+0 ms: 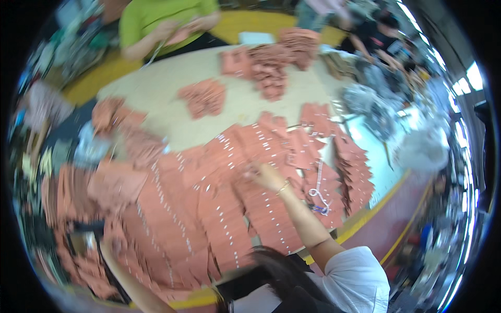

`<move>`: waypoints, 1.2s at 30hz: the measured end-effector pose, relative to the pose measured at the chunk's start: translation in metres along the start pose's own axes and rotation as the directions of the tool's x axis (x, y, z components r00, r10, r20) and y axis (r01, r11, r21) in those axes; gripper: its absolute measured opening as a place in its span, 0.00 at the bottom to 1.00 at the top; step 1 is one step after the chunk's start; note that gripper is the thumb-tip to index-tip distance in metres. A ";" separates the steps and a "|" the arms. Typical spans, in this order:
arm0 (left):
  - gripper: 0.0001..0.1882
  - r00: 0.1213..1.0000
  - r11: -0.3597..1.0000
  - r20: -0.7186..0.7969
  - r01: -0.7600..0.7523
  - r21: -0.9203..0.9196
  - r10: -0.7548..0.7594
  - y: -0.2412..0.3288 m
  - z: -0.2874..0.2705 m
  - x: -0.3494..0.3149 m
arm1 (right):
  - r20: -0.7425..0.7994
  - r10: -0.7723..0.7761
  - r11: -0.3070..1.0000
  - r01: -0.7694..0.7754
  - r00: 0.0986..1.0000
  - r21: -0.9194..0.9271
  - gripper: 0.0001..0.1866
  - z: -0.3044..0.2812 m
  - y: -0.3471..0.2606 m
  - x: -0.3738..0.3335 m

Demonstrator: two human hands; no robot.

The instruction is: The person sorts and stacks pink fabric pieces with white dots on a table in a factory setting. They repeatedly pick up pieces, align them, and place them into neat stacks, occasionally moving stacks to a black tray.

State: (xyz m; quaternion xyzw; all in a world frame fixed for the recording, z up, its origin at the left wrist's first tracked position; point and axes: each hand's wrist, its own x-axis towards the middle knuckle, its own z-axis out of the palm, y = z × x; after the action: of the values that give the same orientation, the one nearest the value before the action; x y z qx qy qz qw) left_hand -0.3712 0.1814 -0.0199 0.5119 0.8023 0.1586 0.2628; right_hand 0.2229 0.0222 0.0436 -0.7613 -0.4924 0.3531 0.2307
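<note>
Overlapping rows of salmon-coloured fabric pieces [182,208] spread over the near side of the table, with small white marks in lines along them. Above the middle rows is my right hand [263,176], a bracelet at its wrist. Its fingers look bent together; anything between them is too small and blurred to name. Far to the left, my left hand [110,244] is over the edge of stacked fabric pieces [78,193], its fingers smeared and partly lost against the cloth. A white cord [319,180] with a small blue-purple tool lies on the right-hand pieces.
Across the pale table [162,78], a person in a green top [156,26] handles a salmon piece. Bundled salmon pieces [271,62] sit at the far side, with a smaller pile [204,97] nearer. Clear plastic bags [422,148] lie at the right; other people work beyond.
</note>
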 end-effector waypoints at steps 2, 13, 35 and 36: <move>0.17 0.999 0.986 -0.036 -0.033 0.163 0.040 0.012 0.007 -0.011 | -0.056 0.014 1.000 -0.014 0.998 -0.001 0.16 -0.007 -0.001 -0.003; 0.20 0.974 0.840 -0.020 -0.185 0.510 0.227 0.051 0.036 -0.034 | -0.173 0.124 0.992 -0.126 0.977 0.000 0.13 -0.034 0.036 -0.024; 0.28 0.958 0.456 0.138 -0.243 0.856 0.252 -0.046 -0.010 -0.032 | -0.170 0.206 0.928 -0.247 0.964 -0.278 0.11 -0.040 0.082 -0.012; 0.28 0.987 0.463 0.118 -0.157 0.872 0.112 -0.050 -0.009 -0.028 | -0.312 0.046 0.993 -0.079 0.949 -0.093 0.11 -0.044 0.086 -0.018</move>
State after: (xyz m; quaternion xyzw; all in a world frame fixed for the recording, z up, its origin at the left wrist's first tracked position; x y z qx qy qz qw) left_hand -0.4041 0.1348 -0.0320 0.6390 0.7210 -0.2660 -0.0324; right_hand 0.3028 -0.0293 0.0175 -0.8334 -0.4436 0.2108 0.2536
